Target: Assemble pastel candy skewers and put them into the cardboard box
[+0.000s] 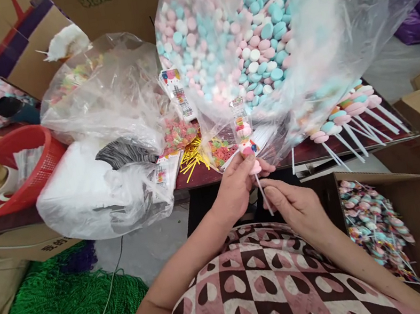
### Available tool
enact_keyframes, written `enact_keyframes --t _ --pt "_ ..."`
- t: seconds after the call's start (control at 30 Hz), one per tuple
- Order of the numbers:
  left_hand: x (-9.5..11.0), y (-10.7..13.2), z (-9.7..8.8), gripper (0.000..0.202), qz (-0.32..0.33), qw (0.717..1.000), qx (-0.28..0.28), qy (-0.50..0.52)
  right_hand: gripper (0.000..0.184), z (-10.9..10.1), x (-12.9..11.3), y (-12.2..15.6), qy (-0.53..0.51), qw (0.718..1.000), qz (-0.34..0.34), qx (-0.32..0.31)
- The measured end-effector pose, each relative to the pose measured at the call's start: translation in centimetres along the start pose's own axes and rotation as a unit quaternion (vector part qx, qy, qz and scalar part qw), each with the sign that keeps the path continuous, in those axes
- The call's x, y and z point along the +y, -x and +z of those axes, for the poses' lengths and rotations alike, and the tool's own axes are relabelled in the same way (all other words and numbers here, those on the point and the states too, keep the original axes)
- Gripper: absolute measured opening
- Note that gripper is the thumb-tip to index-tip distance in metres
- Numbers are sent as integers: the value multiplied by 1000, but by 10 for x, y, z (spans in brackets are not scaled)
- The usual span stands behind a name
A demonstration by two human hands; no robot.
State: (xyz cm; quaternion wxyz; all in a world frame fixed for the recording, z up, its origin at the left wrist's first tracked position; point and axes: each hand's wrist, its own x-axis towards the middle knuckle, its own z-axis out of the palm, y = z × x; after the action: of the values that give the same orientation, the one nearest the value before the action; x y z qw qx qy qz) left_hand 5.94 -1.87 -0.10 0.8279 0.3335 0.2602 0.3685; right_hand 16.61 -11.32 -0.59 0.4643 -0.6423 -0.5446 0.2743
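Note:
My left hand (pixel 235 185) is closed around a pink lollipop (pixel 254 166) whose head sits inside a small printed clear wrapper (pixel 242 127). My right hand (pixel 293 202) pinches the lollipop's white stick (pixel 263 196) just below. Both hands are above my lap, in front of a dark table edge. A huge clear bag of pink, blue and white candies (pixel 241 37) towers right behind the wrapper.
Unwrapped lollipops (pixel 348 113) lie in a row on the table at right. A cardboard box of wrapped lollipops (pixel 372 226) stands at lower right. Yellow twist ties (pixel 193 157), wrapper packs (pixel 178 95), plastic bags (pixel 103 105) and a red basket (pixel 30 151) sit at left.

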Motion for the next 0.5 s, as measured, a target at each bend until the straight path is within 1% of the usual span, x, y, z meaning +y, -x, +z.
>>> enact_keyframes --t 0.03,0.13,0.17,0.3,0.4,0.5 --pt "2 0 -2 20 -2 1000 -1 5 28 -5 -1 -4 0 1000 -5 12" --pt "3 0 -5 21 -23 999 -27 6 22 -15 -4 -17 37 994 -17 105" --pt "3 1 -5 21 -29 999 -35 3 20 -16 -5 -22 54 991 -28 121" --pt "-3 3 -4 25 -34 998 -56 9 13 -7 -8 -37 95 984 -71 136" --pt "-5 4 -3 25 -35 997 -59 22 11 0 -9 -38 108 978 -73 163" --pt "-5 4 -3 24 -43 997 -53 36 10 2 -9 -36 105 978 -65 167"
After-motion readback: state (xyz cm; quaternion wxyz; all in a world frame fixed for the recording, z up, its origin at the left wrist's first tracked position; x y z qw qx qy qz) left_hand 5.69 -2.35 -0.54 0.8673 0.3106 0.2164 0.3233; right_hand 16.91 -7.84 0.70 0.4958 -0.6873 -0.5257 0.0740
